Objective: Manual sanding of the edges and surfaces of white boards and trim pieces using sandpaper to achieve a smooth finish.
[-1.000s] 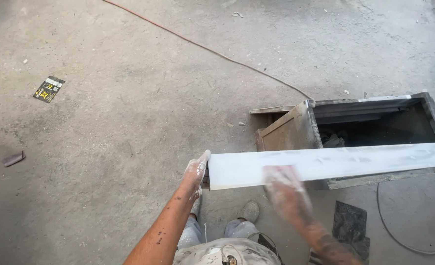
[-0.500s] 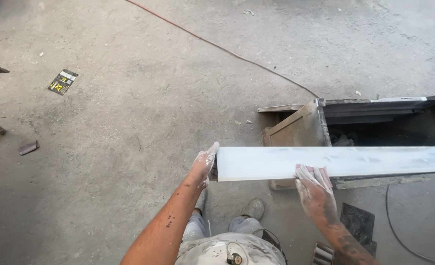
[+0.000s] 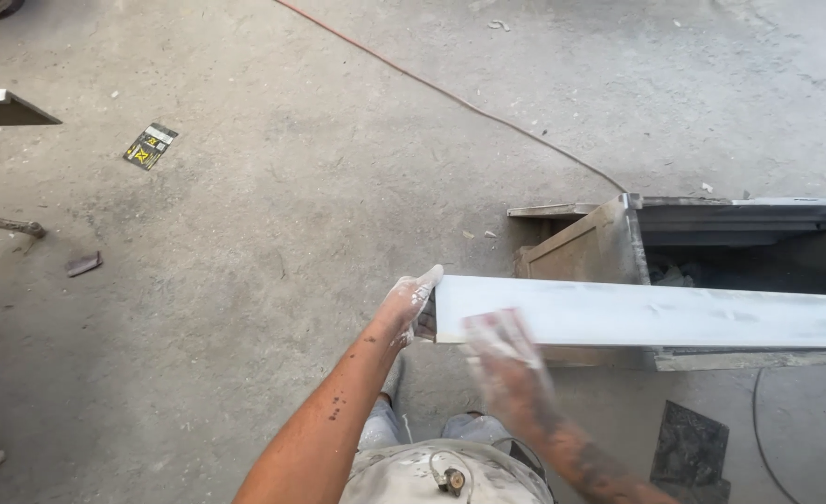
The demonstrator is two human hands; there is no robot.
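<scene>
Head view: left hand [image 3: 411, 303] cups the near end of the white board [image 3: 646, 315], fingers loosely curled against it. Right hand [image 3: 506, 359], blurred, lies flat on a pinkish sanding pad [image 3: 487, 324] atop that board. Beyond the board, an open dark metal box [image 3: 609, 250] holds unclear debris.

Single head-worn view, looking steeply down, close over hands, concrete floor [image 3: 273, 187]
</scene>
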